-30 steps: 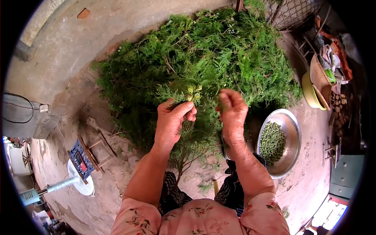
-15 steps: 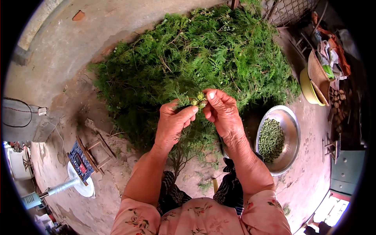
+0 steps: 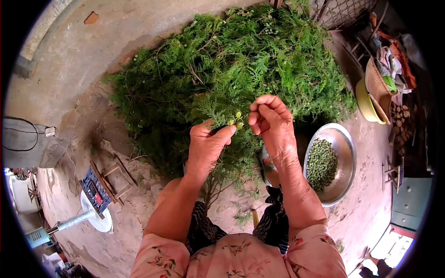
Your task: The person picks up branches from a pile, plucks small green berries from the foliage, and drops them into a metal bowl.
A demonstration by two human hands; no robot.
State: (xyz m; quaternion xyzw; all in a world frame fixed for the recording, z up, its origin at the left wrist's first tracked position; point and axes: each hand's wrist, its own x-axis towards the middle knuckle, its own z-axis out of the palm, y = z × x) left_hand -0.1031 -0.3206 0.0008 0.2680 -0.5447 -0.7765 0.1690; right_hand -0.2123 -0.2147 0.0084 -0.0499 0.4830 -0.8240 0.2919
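Note:
My left hand (image 3: 204,147) pinches a leafy evergreen branch (image 3: 212,110) between thumb and fingers. Several pale green cones (image 3: 235,119) stick up from the branch just beyond the thumb tip. A little to the right, my right hand (image 3: 276,127) is raised with its fingers curled in towards the thumb, apart from the cones. Whatever it may hold is hidden by the fingers. Beside my right forearm is a metal basin (image 3: 348,169) with many small green cones (image 3: 321,166) inside.
A large heap of cut evergreen branches (image 3: 241,60) covers the floor ahead. At the right stand a yellow tub (image 3: 364,102) and a woven basket (image 3: 378,88). To the left are a small wooden stool (image 3: 96,190) and a pedestal fan (image 3: 76,220).
My right hand has drawn away from the cones, moving right and slightly up, with its fingers curled. The left hand keeps its hold on the branch in nearly the same place.

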